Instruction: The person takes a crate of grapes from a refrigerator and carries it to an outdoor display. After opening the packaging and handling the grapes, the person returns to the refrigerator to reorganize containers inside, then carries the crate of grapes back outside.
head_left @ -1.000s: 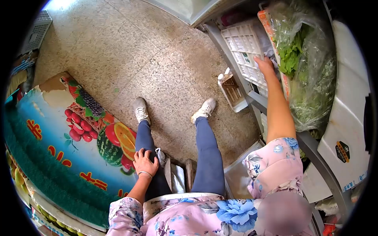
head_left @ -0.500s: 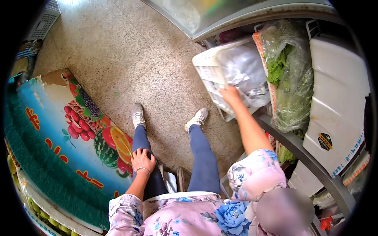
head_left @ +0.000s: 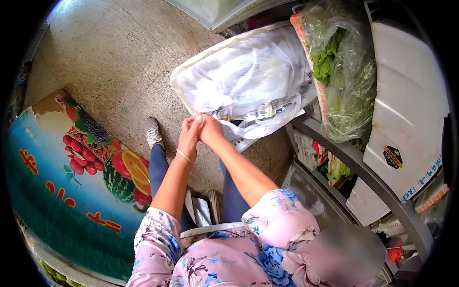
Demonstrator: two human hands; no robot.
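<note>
A white plastic crate (head_left: pixel 179 71) lined with a thin white plastic bag (head_left: pixel 241 71) juts out over the floor in front of me. Printed packaging (head_left: pixel 267 111) shows at the bag's near side. My left hand (head_left: pixel 191 133) and my right hand (head_left: pixel 210 129) meet at the crate's near rim, side by side and touching. Both are closed there, with bag plastic just beyond the fingers. The undersides of the fingertips are hidden.
Bagged leafy greens (head_left: pixel 346 71) stand right of the crate, beside a white foam box (head_left: pixel 404 95). A curved dark metal rail (head_left: pixel 358 160) crosses below them. At left leans a fruit-printed cardboard panel (head_left: pixel 91 167). A glass-sided cabinet (head_left: pixel 205 9) borders the floor ahead.
The crate has slid out leftward and toward me, showing more of its bag. My left hand has left my thigh and joined my right hand, which moved left, at the rim.
</note>
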